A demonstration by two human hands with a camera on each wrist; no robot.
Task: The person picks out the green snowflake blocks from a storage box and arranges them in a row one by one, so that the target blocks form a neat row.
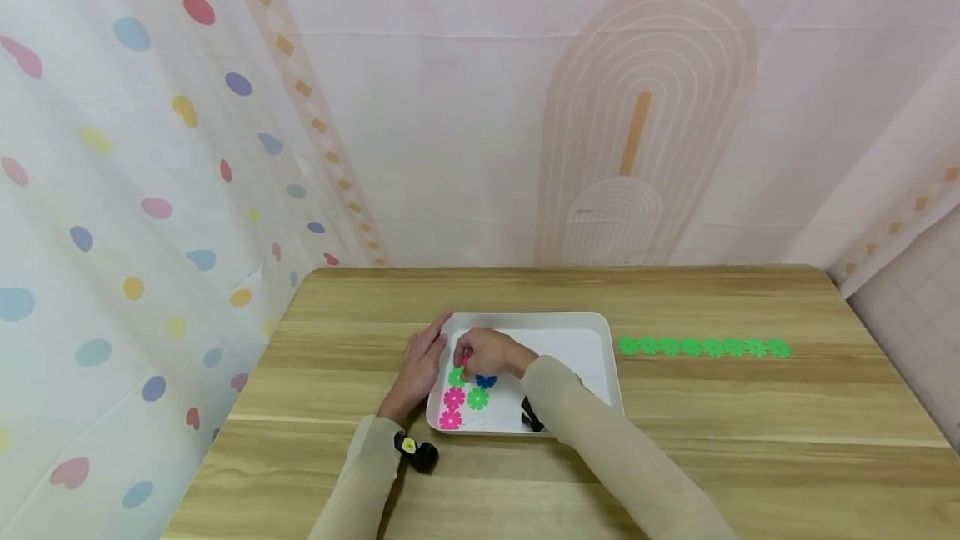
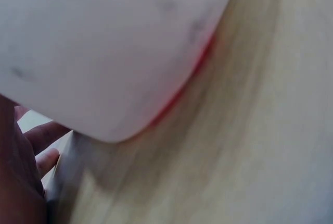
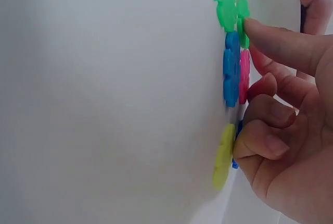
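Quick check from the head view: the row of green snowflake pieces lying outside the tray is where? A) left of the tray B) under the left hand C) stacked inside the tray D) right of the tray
D: the green row lies on the table, right of the white tray.

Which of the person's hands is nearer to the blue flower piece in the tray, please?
Right. The right hand is over the blue flower piece, fingers beside it; the left hand rests at the white tray's left edge, farther away.
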